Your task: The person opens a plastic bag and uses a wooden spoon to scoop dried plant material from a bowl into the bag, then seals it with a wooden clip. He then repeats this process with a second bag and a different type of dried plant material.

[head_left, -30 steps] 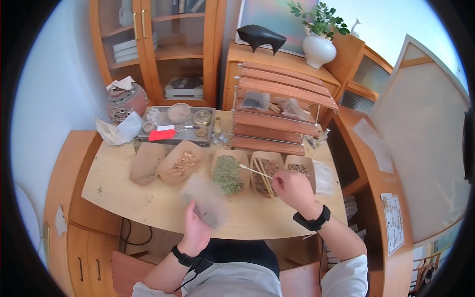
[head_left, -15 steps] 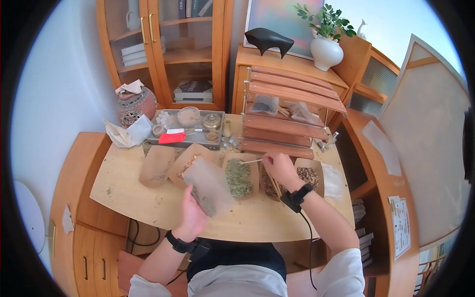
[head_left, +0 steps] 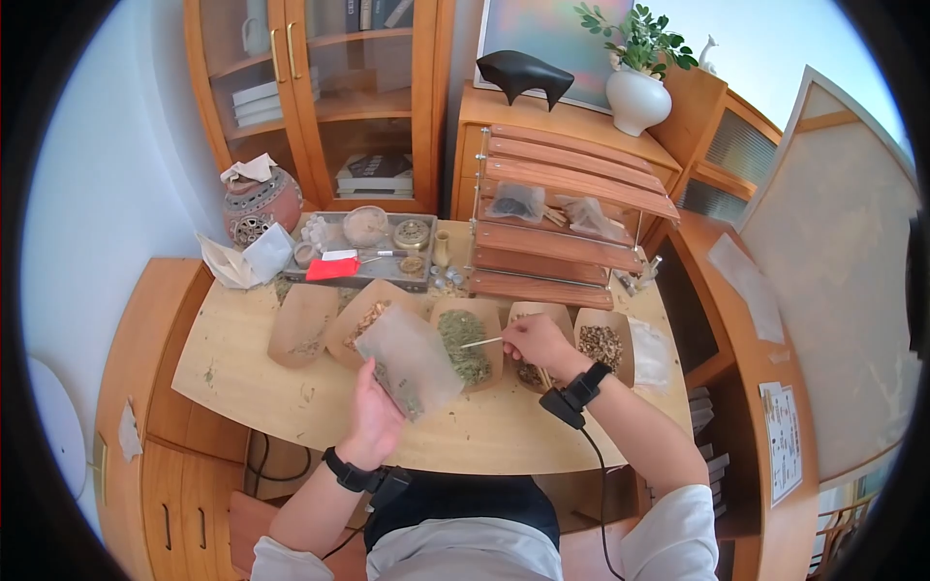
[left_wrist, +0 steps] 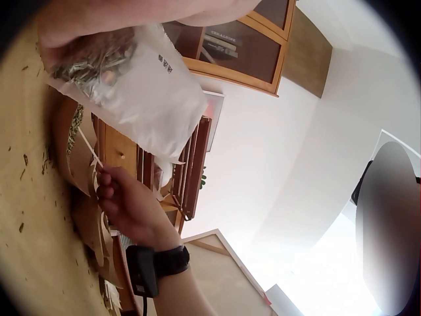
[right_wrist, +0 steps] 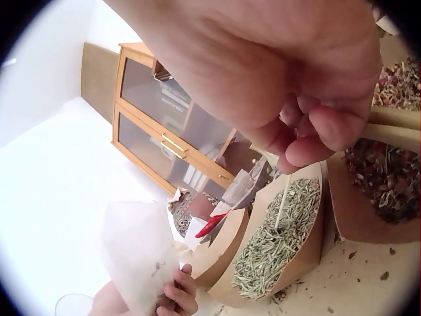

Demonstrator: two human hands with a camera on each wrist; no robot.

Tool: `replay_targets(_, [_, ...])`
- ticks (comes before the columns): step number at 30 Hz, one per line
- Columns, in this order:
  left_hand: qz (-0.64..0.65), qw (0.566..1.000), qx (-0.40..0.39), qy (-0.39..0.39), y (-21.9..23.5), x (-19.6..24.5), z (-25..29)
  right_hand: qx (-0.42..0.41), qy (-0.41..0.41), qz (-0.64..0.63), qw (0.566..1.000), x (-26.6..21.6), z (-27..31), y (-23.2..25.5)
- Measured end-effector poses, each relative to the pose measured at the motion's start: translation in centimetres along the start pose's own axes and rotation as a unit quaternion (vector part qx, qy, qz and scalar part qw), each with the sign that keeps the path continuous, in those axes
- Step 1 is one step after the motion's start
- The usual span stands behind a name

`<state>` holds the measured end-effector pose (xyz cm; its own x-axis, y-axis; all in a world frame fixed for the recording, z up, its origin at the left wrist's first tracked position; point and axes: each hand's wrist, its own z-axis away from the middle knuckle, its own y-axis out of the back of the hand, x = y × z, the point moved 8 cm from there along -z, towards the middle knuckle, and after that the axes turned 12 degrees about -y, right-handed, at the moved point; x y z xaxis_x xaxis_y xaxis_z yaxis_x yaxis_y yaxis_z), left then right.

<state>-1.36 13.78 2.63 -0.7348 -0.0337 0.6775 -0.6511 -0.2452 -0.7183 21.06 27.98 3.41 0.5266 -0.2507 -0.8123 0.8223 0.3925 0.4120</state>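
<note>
My left hand [head_left: 373, 418] grips a translucent pouch [head_left: 410, 356] by its lower end, mouth tilted up and away over the table [head_left: 242, 378]; some dried bits sit at the bottom near my fingers, plain in the left wrist view [left_wrist: 85, 62]. My right hand [head_left: 535, 342] pinches a thin wooden scoop [head_left: 481, 342] between thumb and fingertips, its far end down in the green herb tray [head_left: 463, 341]; the right wrist view shows the tip [right_wrist: 281, 209] touching the needle-like leaves. Risks as I judge them: the scoop is slim and shallow, so a tilt on the lift would shed leaves onto the table, where loose flakes already lie. The pouch is floppy and held one-handed, so its mouth may fold shut or miss the scoop. A loosened grip low down could also tip out what is inside. Containers: five kraft paper trays in a row, from the left one nearly empty [head_left: 302, 324], one with tan chips [head_left: 360, 320] partly behind the pouch, the green herb one, one with dark mixed petals [head_left: 531, 373] mostly under my right hand, one with brown-white bits [head_left: 603, 344]. Behind them a metal tray [head_left: 360, 254] holds small bowls and jars, contents too small to tell.
</note>
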Motion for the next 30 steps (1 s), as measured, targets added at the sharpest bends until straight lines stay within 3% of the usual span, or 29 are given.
replay_targets(6, [-0.002,1.0,0.006,0.0,0.2,0.1,0.0,-0.036,-0.084,-0.071,0.993,0.8,-0.2,-0.3])
replay_targets(15, [-0.007,1.0,0.014,0.011,0.3,-0.5,-0.3,-0.074,-0.096,-0.154,0.981,0.7,1.1,0.5])
replay_targets(25, [-0.009,1.0,0.004,0.014,-0.6,-0.8,-1.0,-0.06,-0.06,-0.187,0.979,-4.7,5.7,4.9])
replay_targets(30, [-0.009,1.0,0.0,0.016,-1.7,-1.1,-0.9,-0.055,-0.027,-0.102,0.993,-7.1,7.4,3.4])
